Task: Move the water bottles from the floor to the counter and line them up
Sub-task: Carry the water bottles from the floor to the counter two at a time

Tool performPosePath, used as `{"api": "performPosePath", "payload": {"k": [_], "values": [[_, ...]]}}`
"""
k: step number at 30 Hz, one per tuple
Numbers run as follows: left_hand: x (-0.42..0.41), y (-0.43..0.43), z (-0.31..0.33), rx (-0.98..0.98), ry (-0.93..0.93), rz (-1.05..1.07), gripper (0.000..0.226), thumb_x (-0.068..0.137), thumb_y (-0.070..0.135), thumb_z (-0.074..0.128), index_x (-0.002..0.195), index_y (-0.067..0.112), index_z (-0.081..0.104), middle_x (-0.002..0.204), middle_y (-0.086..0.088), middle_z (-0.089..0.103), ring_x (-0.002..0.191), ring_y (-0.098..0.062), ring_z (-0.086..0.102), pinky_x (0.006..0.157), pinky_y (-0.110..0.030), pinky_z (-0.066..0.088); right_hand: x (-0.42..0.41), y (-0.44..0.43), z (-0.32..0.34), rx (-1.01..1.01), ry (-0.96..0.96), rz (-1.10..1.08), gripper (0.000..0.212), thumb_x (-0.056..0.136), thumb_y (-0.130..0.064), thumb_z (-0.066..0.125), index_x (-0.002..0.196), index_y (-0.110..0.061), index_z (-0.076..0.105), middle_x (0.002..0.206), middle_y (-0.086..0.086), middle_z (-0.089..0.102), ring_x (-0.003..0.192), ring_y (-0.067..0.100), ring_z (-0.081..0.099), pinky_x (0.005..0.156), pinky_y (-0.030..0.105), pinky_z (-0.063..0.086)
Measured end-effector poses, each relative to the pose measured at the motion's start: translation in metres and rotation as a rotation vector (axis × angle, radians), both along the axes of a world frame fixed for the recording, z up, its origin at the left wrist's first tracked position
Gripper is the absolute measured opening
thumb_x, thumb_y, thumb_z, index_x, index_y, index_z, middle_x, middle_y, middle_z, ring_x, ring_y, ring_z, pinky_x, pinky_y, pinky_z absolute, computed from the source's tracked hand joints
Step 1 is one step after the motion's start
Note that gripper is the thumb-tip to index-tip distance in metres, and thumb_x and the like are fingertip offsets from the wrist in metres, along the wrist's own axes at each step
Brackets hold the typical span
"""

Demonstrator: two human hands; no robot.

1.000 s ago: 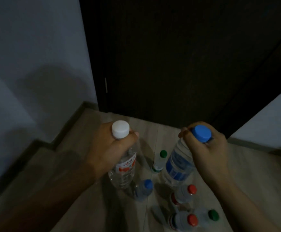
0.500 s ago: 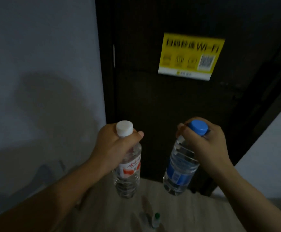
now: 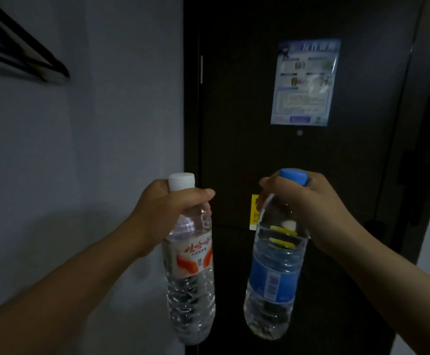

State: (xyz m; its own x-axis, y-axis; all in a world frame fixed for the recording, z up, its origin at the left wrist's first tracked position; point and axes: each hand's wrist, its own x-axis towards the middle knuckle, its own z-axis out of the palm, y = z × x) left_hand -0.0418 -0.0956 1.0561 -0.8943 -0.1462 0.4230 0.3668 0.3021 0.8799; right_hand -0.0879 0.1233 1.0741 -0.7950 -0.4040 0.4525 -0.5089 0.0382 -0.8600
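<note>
White-cap bottle (image 3: 196,257), blue-cap bottle (image 3: 272,275) raised higher than before.

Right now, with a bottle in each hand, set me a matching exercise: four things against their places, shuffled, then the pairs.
Things
1. white-capped bottle
2. blue-capped bottle
3. blue printed notice
4. yellow sticker

Places
A. high on the dark door
B. gripped at the neck by the right hand
C. low on the door, partly behind a bottle
D. gripped at the neck by the left hand

Pairs: 1-D, 2-B, 3-A, 4-C
</note>
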Motion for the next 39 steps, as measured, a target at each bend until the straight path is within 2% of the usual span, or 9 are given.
{"api": "performPosePath", "payload": {"k": [5,7,9,13,19,23,26,29,39], "values": [[0.04,0.006,0.024,0.005,0.013,0.081,0.03,0.064,0.033,0.073,0.069,0.004,0.068,0.078,-0.016,0.072,0.073,-0.027,0.07,0.072,-0.039,0.056,0.017,-0.011,0.018,-0.039,0.017,0.15,0.015,0.086,-0.021,0.06,0.085,-0.005,0.062,0.077,0.011,0.066,0.077,0.026,0.065,0.079,0.041,0.056],[0.055,0.01,0.028,0.025,0.032,0.138,0.031,0.063,0.031,0.077,0.069,0.003,0.068,0.077,-0.016,0.072,0.072,-0.026,0.07,0.069,-0.035,0.055,0.019,-0.015,0.022,-0.046,0.061,0.216,0.018,0.087,-0.019,0.058,0.086,-0.002,0.062,0.076,0.014,0.064,0.078,0.027,0.065,0.079,0.039,0.056],[0.069,0.015,0.03,0.058,0.053,0.218,0.029,0.061,0.031,0.073,0.066,0.003,0.068,0.073,-0.015,0.071,0.069,-0.024,0.069,0.065,-0.03,0.055,0.019,-0.02,0.023,-0.046,0.106,0.291,0.016,0.087,-0.02,0.058,0.082,-0.006,0.062,0.072,0.005,0.067,0.074,0.021,0.066,0.075,0.031,0.057],[0.1,0.029,0.028,0.099,0.067,0.396,0.028,0.059,0.03,0.073,0.066,0.003,0.067,0.071,-0.014,0.07,0.066,-0.024,0.068,0.063,-0.029,0.057,0.02,-0.035,0.024,-0.042,0.125,0.46,0.018,0.088,-0.019,0.059,0.075,-0.006,0.062,0.066,0.001,0.067,0.063,0.015,0.064,0.06,0.018,0.055],[0.178,0.051,0.019,0.075,0.041,0.703,0.028,0.061,0.026,0.079,0.07,0.002,0.067,0.073,-0.016,0.071,0.065,-0.024,0.068,0.062,-0.029,0.055,0.052,-0.063,0.017,-0.059,0.106,0.766,0.024,0.087,-0.017,0.061,0.068,-0.003,0.064,0.068,0.012,0.067,0.059,0.018,0.062,0.058,0.019,0.053],[0.251,0.066,0.023,0.033,0.03,0.917,0.032,0.062,0.034,0.07,0.072,0.003,0.067,0.075,-0.013,0.072,0.066,-0.023,0.069,0.063,-0.031,0.054,0.107,-0.085,0.02,-0.082,0.088,0.96,0.025,0.087,-0.011,0.059,0.07,0.007,0.063,0.065,0.013,0.065,0.057,0.012,0.06,0.053,0.017,0.047],[0.309,0.077,0.027,0.01,0.062,1.075,0.028,0.061,0.029,0.078,0.07,0.004,0.068,0.076,-0.014,0.072,0.067,-0.025,0.07,0.066,-0.033,0.054,0.161,-0.098,0.022,-0.114,0.062,1.108,0.022,0.086,-0.008,0.059,0.069,0.005,0.064,0.063,0.008,0.065,0.053,0.007,0.059,0.051,0.014,0.046],[0.37,0.093,0.027,0.016,0.076,1.212,0.026,0.063,0.03,0.069,0.068,0.005,0.068,0.077,-0.016,0.072,0.069,-0.027,0.07,0.069,-0.035,0.056,0.221,-0.108,0.023,-0.121,0.048,1.267,0.022,0.086,-0.008,0.059,0.07,0.005,0.064,0.065,0.008,0.065,0.055,0.007,0.059,0.052,0.014,0.046],[0.552,0.165,0.011,0.055,0.065,1.689,0.018,0.065,0.025,0.074,0.061,0.008,0.071,0.075,-0.016,0.072,0.068,-0.028,0.069,0.074,-0.04,0.054,0.417,-0.132,0.001,-0.087,-0.059,1.706,0.019,0.084,-0.011,0.061,0.068,0.0,0.063,0.067,0.01,0.067,0.059,0.009,0.062,0.055,0.016,0.048]]}}
